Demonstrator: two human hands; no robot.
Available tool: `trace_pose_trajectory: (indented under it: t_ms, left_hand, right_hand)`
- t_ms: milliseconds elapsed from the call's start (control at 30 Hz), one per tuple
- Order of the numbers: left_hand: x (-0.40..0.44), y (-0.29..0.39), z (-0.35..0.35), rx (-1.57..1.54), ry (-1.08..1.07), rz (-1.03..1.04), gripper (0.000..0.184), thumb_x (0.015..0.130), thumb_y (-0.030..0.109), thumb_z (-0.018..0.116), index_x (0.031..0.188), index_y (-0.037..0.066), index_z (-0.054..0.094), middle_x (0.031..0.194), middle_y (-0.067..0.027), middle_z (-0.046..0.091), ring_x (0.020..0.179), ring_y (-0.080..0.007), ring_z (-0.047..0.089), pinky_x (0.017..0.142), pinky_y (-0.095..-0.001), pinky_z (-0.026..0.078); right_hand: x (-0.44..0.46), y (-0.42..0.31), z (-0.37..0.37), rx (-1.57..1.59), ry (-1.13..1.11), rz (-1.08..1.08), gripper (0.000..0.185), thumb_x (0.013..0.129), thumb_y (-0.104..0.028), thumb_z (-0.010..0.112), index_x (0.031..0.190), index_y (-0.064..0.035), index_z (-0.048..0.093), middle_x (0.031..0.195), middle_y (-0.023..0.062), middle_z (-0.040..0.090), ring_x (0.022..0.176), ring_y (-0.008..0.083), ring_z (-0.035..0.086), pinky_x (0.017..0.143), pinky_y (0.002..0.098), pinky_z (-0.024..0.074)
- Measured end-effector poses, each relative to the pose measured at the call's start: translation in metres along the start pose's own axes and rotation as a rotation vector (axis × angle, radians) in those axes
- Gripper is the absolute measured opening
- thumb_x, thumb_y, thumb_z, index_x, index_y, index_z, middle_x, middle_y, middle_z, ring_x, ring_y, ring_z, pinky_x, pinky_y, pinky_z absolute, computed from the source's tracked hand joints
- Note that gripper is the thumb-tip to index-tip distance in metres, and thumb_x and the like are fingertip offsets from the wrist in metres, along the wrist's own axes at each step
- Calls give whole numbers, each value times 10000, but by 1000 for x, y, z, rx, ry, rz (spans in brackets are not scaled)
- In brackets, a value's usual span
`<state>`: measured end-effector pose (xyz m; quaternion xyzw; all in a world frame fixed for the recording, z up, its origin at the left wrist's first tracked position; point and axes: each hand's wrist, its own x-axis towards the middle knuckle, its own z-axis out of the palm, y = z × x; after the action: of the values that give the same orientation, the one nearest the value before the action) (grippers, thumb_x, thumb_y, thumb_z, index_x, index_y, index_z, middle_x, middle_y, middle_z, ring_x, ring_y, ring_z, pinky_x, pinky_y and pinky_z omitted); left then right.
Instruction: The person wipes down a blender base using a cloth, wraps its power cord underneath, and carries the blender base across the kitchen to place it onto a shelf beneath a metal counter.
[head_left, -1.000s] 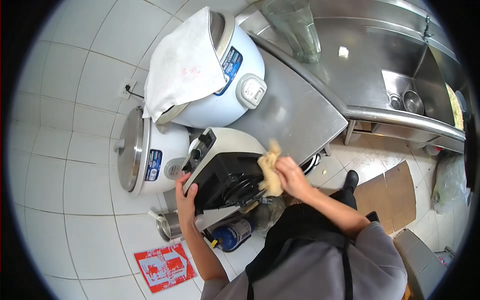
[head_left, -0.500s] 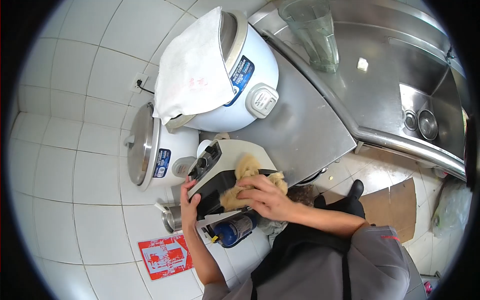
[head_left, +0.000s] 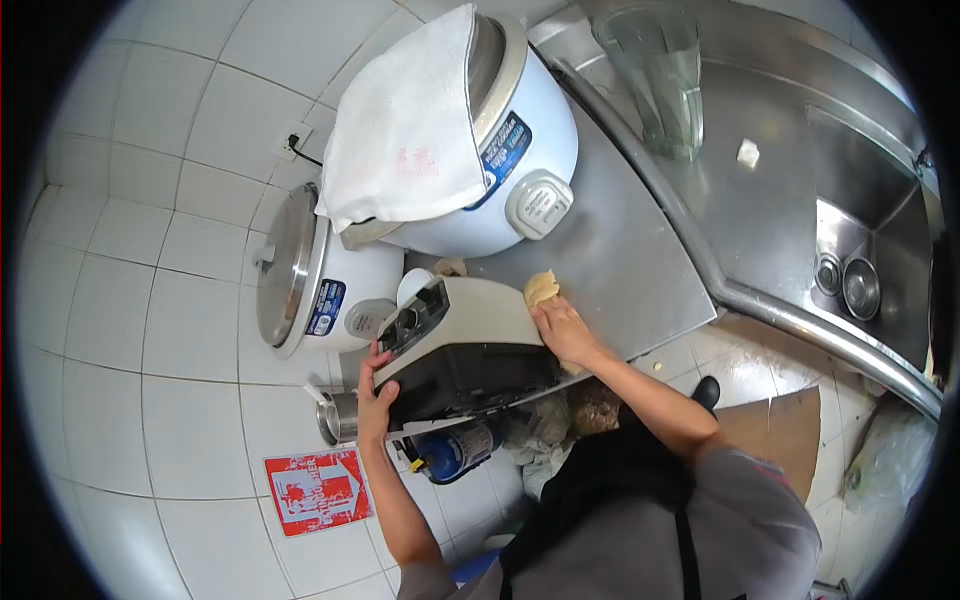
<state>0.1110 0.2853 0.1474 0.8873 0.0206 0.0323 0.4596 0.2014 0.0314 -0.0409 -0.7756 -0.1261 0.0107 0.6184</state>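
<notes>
A cream-and-black appliance with a knob panel, which looks like a blender base (head_left: 470, 345), lies tilted at the front edge of the steel table. My left hand (head_left: 376, 400) grips its near left corner beside the knobs, fingers on the panel side and thumb on the black underside. At the opposite end my right hand (head_left: 563, 332) is closed on a yellowish cloth (head_left: 541, 288), pressing it against the appliance's right side. Part of the cloth is hidden under my fingers. A small white cup (head_left: 414, 286) stands just behind the appliance.
Two rice cookers (head_left: 540, 130) stand behind, one with a white towel (head_left: 400, 130) over it. A clear blender jug (head_left: 665, 90) is on the sink counter (head_left: 750, 220) to the right. Below hangs a blue cylinder (head_left: 455, 450); a steel cup (head_left: 340, 418) is at left.
My right hand has moved with the cloth from the appliance's black underside to its right end. My left hand keeps its hold on the corner. The view has shifted slightly.
</notes>
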Motion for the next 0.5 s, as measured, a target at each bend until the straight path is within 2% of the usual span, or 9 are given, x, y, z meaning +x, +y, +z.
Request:
trace_pose_trajectory:
  t_ms: [67,167,267,300,333,367,400,467,500]
  left_hand:
    - [-1,6,4,-23,12,-5,591,722,439,674,1154,78,492,1443,-167,277,1256,-232,353,1034,-326,234]
    - [1,-1,0,36,13,3,556,748,415,654,1160,81,489,1447,-175,265,1261,-227,347,1039,-326,223]
    - [2,-10,3,-28,78,0,549,787,423,616,1194,82,473,1408,-163,329,1244,-228,366,1036,-323,230]
    - [1,-12,3,-33,109,-9,549,799,430,605,1202,83,469,1396,-160,347,1236,-232,377,1032,-320,241]
    - [0,-6,14,-318,262,-118,551,836,448,562,1230,79,455,1334,-147,415,1185,-241,433,1002,-320,316]
    - [4,-3,18,-435,257,-190,549,843,451,553,1233,76,457,1308,-146,439,1160,-241,457,982,-323,346]
    - [1,-1,19,-543,252,-280,548,850,454,545,1235,74,459,1282,-144,464,1135,-241,481,962,-326,375]
    - [-3,-7,10,-702,199,-464,553,841,459,554,1216,59,484,1169,-130,550,1034,-226,558,881,-343,459]
    - [-2,-7,9,-692,170,-489,547,838,457,560,1205,57,492,1147,-124,564,1010,-221,570,866,-337,467]
  right_hand:
    - [3,-37,-10,309,-99,193,484,960,-351,339,1163,50,521,1246,230,492,1176,358,440,1003,367,319]
    - [20,-91,-12,555,-158,-138,552,954,-415,319,1201,44,501,1288,212,464,1213,349,412,1024,353,300]
    - [18,-34,10,296,-21,83,602,947,-463,301,1234,37,476,1324,222,422,1248,335,378,1046,356,274]
    - [11,-26,11,366,-55,150,611,946,-470,293,1243,34,468,1332,226,410,1257,334,365,1053,352,264]
    - [3,-21,12,437,-86,213,620,945,-478,284,1252,31,460,1339,230,398,1267,332,351,1061,348,253]
    - [0,-34,1,497,-115,267,629,943,-485,276,1261,28,452,1347,235,385,1277,331,338,1068,345,243]
    - [-12,-54,2,334,30,205,547,956,-406,309,1183,52,503,1249,269,462,1208,360,402,1025,369,296]
    - [-37,-123,-14,309,25,-46,277,928,-157,417,949,84,550,1028,269,530,1005,403,495,873,434,387]
    - [-49,-144,-14,324,71,-237,248,921,-143,433,959,64,565,1030,262,533,988,408,505,870,449,392]
